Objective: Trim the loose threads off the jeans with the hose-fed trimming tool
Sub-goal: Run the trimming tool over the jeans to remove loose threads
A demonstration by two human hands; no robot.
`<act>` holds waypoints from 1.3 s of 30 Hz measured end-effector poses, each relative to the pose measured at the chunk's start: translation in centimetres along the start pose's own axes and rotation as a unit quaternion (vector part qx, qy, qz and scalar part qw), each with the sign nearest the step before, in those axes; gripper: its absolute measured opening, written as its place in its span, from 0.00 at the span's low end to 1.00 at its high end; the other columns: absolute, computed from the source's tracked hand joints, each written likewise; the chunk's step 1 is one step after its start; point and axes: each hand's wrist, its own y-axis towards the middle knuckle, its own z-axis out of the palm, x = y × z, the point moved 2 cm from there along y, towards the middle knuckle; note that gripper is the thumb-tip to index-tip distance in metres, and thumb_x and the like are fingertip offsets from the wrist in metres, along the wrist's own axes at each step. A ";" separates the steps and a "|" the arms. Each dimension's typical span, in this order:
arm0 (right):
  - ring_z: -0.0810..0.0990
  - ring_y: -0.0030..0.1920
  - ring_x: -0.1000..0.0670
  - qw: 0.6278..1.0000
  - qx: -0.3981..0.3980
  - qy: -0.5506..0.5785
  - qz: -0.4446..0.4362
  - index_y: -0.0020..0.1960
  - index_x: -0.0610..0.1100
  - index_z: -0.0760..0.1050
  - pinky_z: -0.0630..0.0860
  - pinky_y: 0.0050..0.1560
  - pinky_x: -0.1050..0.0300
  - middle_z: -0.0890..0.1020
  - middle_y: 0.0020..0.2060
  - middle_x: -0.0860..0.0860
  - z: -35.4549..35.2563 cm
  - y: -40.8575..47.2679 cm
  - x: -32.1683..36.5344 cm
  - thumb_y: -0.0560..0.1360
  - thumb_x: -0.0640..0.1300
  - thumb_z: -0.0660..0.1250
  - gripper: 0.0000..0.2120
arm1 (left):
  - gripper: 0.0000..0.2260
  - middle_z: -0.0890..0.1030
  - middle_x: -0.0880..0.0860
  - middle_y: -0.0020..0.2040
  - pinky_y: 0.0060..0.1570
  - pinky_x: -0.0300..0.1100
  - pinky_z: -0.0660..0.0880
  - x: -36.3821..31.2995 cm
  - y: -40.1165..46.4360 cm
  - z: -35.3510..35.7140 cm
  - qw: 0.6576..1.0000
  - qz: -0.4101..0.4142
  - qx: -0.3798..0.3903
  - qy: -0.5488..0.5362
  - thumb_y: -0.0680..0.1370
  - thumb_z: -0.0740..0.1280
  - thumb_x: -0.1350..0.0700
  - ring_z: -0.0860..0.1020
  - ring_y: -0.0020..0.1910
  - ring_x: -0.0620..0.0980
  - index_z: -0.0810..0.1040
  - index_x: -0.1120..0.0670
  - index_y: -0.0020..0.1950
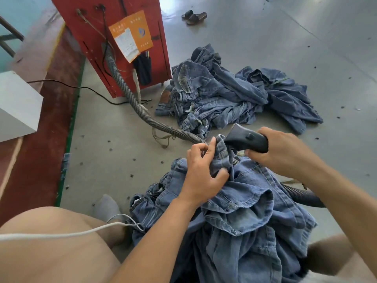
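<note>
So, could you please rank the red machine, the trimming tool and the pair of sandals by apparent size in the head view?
1. Red machine
2. Trimming tool, though nearness enlarges it
3. Pair of sandals, far off

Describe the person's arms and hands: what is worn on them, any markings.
Both forearms are bare to the frame edge: no sleeves, gloves, watch or rings visible on the left hand or right hand. No markings show. Fingernails are short.

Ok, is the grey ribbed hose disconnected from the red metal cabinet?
No, the grey ribbed hose runs from the red metal cabinet across the floor toward the black trimming tool in the right hand.
</note>
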 end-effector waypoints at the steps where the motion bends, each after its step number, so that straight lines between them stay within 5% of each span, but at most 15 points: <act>1: 0.76 0.36 0.54 1.000 0.000 0.002 0.004 0.47 0.53 0.72 0.68 0.33 0.55 0.78 0.35 0.56 0.1 0.0 -0.1 0.74 0.60 0.72 0.13 | 0.35 0.65 0.47 0.60 0.69 0.31 0.60 0.1 0.0 0.1 0.999 -0.032 0.012 -0.040 0.76 0.61 0.44 0.64 0.65 0.48 0.61 0.54 0.82; 6: 0.76 0.38 0.56 1.000 -0.008 0.029 0.009 0.49 0.54 0.73 0.69 0.36 0.54 0.79 0.37 0.57 -0.4 -0.3 -0.1 0.74 0.61 0.72 0.13 | 0.28 0.70 0.51 0.59 0.66 0.30 0.68 1.1 0.3 -0.4 0.994 -0.070 -0.054 -0.070 0.81 0.70 0.59 0.74 0.61 0.48 0.65 0.56 0.81; 10: 0.77 0.35 0.56 0.999 0.019 0.043 -0.019 0.46 0.57 0.72 0.70 0.35 0.54 0.79 0.34 0.57 -1.5 -1.6 0.1 0.72 0.63 0.71 0.13 | 0.23 0.79 0.49 0.55 0.57 0.29 0.73 1.2 0.1 -0.4 0.976 -0.113 -0.167 -0.087 0.78 0.74 0.55 0.78 0.52 0.42 0.76 0.55 0.73; 14: 0.76 0.32 0.57 0.996 0.079 0.014 -0.038 0.44 0.57 0.72 0.67 0.32 0.57 0.79 0.33 0.56 -0.6 -2.4 0.9 0.74 0.59 0.73 0.12 | 0.13 0.85 0.49 0.47 0.50 0.45 0.83 1.7 0.3 0.4 0.906 -0.257 -0.210 -0.264 0.75 0.78 0.54 0.83 0.44 0.43 0.80 0.52 0.56; 20: 0.78 0.39 0.50 0.999 0.042 0.011 -0.008 0.46 0.52 0.73 0.72 0.38 0.51 0.80 0.37 0.53 -0.3 -0.5 1.0 0.75 0.57 0.72 0.12 | 0.18 0.85 0.57 0.52 0.58 0.52 0.81 1.2 0.5 2.3 0.796 -0.256 -0.073 -0.543 0.74 0.76 0.65 0.83 0.52 0.54 0.78 0.60 0.61; 24: 0.77 0.40 0.52 0.999 -0.004 0.037 0.009 0.47 0.53 0.74 0.71 0.40 0.50 0.79 0.38 0.54 -0.9 0.2 0.1 0.75 0.59 0.72 0.12 | 0.17 0.86 0.59 0.50 0.57 0.57 0.81 1.1 0.6 2.3 0.819 -0.268 -0.070 -0.502 0.70 0.79 0.66 0.83 0.51 0.56 0.80 0.60 0.56; 27: 0.78 0.38 0.55 0.998 0.008 0.055 -0.016 0.47 0.56 0.74 0.75 0.39 0.50 0.80 0.36 0.56 -1.2 -0.3 -0.3 0.72 0.61 0.73 0.12 | 0.11 0.87 0.55 0.46 0.47 0.46 0.83 1.0 0.9 1.8 0.798 -0.273 -0.099 -0.527 0.73 0.76 0.68 0.85 0.46 0.52 0.83 0.59 0.53; 30: 0.78 0.35 0.57 0.997 0.052 0.040 -0.039 0.44 0.58 0.73 0.70 0.34 0.54 0.80 0.34 0.58 -0.9 -0.8 0.0 0.70 0.61 0.74 0.12 | 0.09 0.87 0.57 0.49 0.51 0.47 0.83 0.4 0.8 1.7 0.783 -0.250 -0.035 -0.568 0.77 0.71 0.69 0.85 0.48 0.53 0.85 0.59 0.54; 34: 0.79 0.39 0.50 0.998 0.041 0.046 -0.027 0.44 0.53 0.75 0.76 0.39 0.50 0.81 0.37 0.55 -0.5 -0.2 0.5 0.72 0.58 0.74 0.12 | 0.10 0.87 0.56 0.51 0.52 0.47 0.83 -0.1 -0.1 2.2 0.774 -0.247 0.071 -0.579 0.81 0.66 0.68 0.85 0.47 0.51 0.83 0.60 0.58; 39: 0.80 0.36 0.50 0.995 -0.009 0.102 -0.018 0.47 0.54 0.76 0.78 0.40 0.48 0.81 0.36 0.54 -2.2 0.0 -0.1 0.74 0.58 0.75 0.12 | 0.10 0.86 0.59 0.54 0.49 0.49 0.84 0.2 0.3 1.4 0.761 -0.262 0.060 -0.591 0.80 0.67 0.68 0.86 0.48 0.54 0.85 0.59 0.56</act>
